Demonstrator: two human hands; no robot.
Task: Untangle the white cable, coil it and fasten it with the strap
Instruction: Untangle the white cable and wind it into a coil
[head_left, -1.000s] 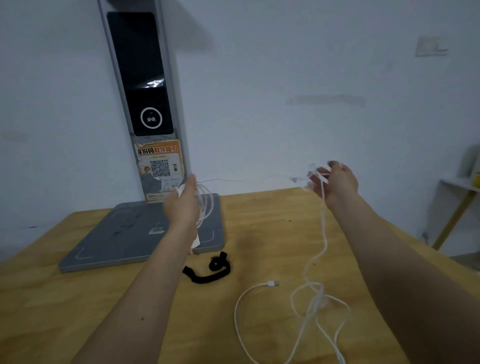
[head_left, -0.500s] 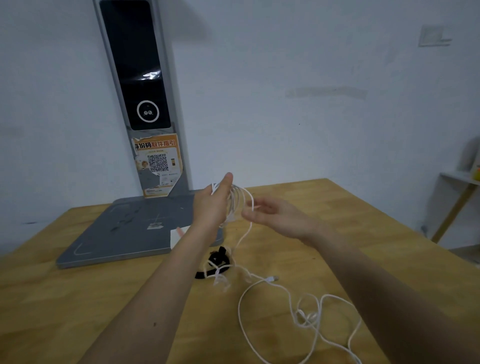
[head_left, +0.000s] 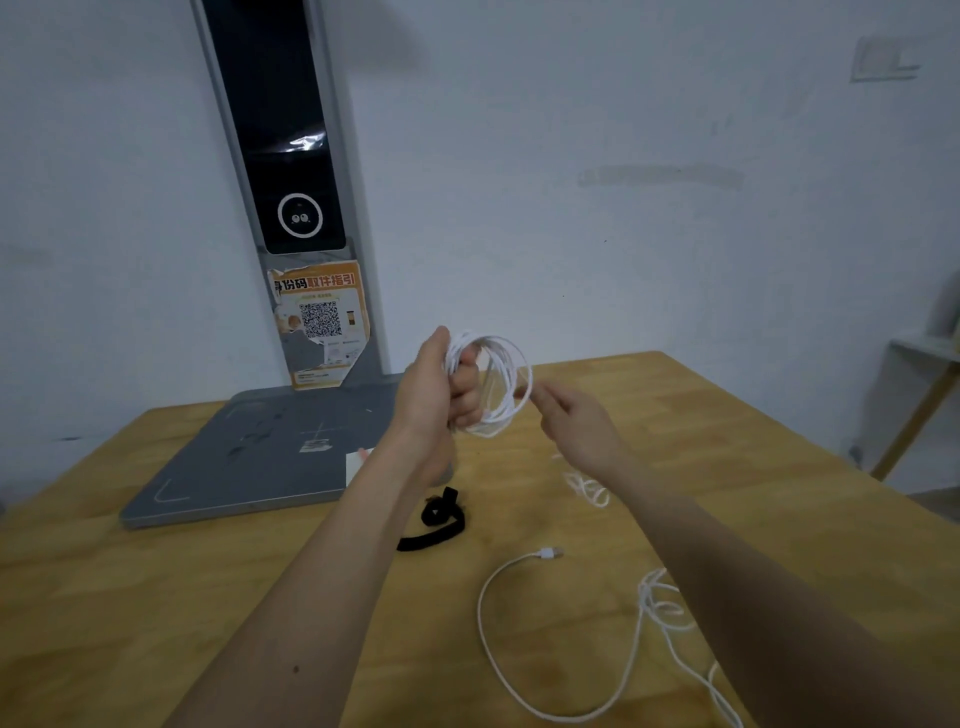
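My left hand (head_left: 441, 389) grips several loops of the white cable (head_left: 506, 387), held up above the table. My right hand (head_left: 571, 421) is just right of the coil, its fingertips pinching the strand at the coil's right side. The rest of the cable trails down under my right arm and lies loose on the wooden table (head_left: 156, 597), with its plug end (head_left: 550, 553) near the middle. The black strap (head_left: 439, 522) lies curled on the table below my left forearm.
A grey flat scanner base (head_left: 234, 467) with a tall dark post (head_left: 291, 156) stands at the back left against the white wall. A small white card (head_left: 356, 462) lies at the base's right edge. A shelf (head_left: 924, 353) stands at the far right.
My right hand swung in from far right to the coil, laid another loop onto my left hand, and now sits just right of it. Loose cable on the table has shifted.
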